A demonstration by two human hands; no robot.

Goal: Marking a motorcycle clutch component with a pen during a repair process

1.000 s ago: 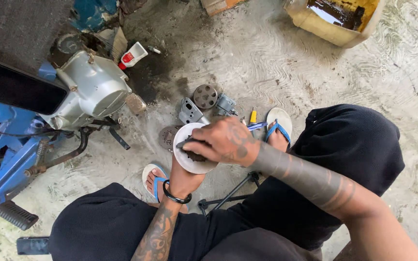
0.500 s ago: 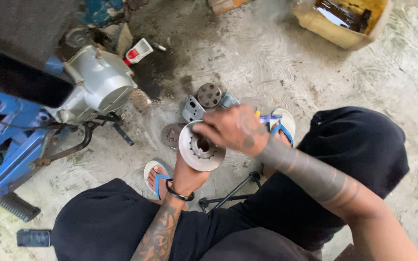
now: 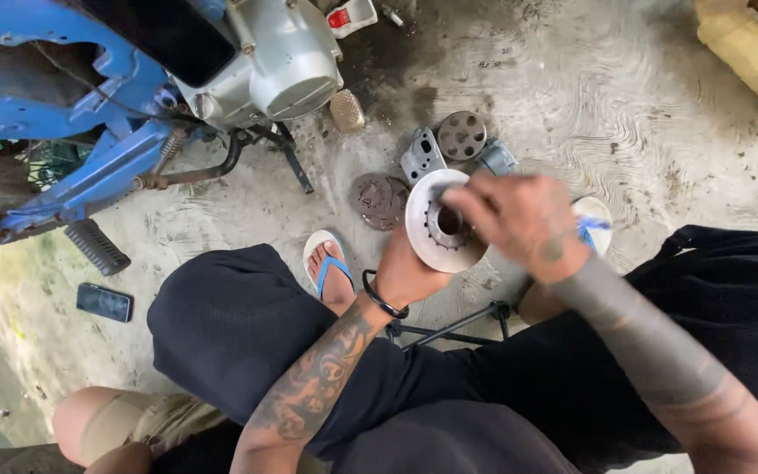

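My left hand (image 3: 407, 268) holds a round silver metal housing (image 3: 430, 230) from below, its toothed open centre facing up. My right hand (image 3: 515, 218) lies over the right side of that housing, fingers at its centre and blurred; whether it holds anything small I cannot tell. On the concrete just beyond lie a brown friction disc (image 3: 379, 199), a grey round plate with holes (image 3: 462, 134) and a grey metal bracket (image 3: 421, 155). I squat in dark shorts, with white-and-blue flip-flops (image 3: 326, 261) on my feet.
A blue motorcycle (image 3: 89, 167) with a silver engine case (image 3: 287, 66) stands at upper left, its footpeg (image 3: 98, 247) sticking out. A phone (image 3: 104, 302) lies on the floor at left. A yellow container (image 3: 752, 53) is at upper right. Another person's knee (image 3: 98, 423) shows at lower left.
The view has shifted, so the motorcycle fills more of the upper left. My right hand has slid from the top of the housing toward its right side and centre.
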